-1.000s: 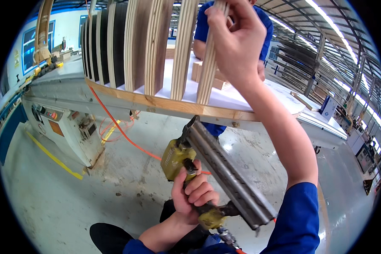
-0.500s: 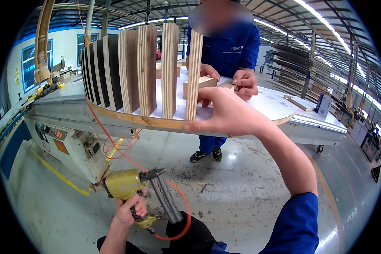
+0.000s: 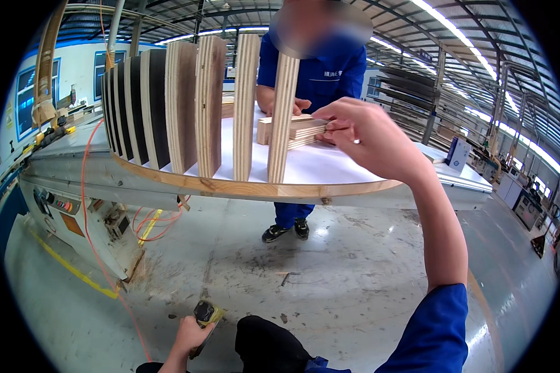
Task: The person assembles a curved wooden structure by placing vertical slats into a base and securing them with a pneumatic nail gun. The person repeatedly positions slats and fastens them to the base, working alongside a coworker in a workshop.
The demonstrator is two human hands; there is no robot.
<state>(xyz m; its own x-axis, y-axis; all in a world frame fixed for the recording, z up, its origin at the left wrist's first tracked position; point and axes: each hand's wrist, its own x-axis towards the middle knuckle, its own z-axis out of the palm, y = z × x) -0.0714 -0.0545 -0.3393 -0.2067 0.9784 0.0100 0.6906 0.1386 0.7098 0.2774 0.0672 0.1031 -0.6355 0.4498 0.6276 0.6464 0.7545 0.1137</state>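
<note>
My left hand (image 3: 193, 334) is closed round the grip of a yellow-green air nail gun (image 3: 208, 313), held low over the floor. My right hand (image 3: 370, 138) reaches across a board with a curved wooden edge (image 3: 280, 189). Its fingers are closed at the end of a short plywood block (image 3: 306, 129); the exact grip is partly hidden. Another plywood block (image 3: 264, 132) lies beside it, under a co-worker's hand (image 3: 300, 105). Left of my right hand, an upright plywood strip (image 3: 282, 118) stands at the board's edge.
Several upright plywood slats (image 3: 182, 105), some dark-faced, line the board's left edge. A co-worker in blue (image 3: 317, 68) stands across the table. A red air hose (image 3: 84, 199) hangs at left. A small blue-and-white box (image 3: 458, 153) stands on the table at right.
My right hand has left the upright strip and moved up and right to the short blocks. My left hand has lowered the nail gun and turned it.
</note>
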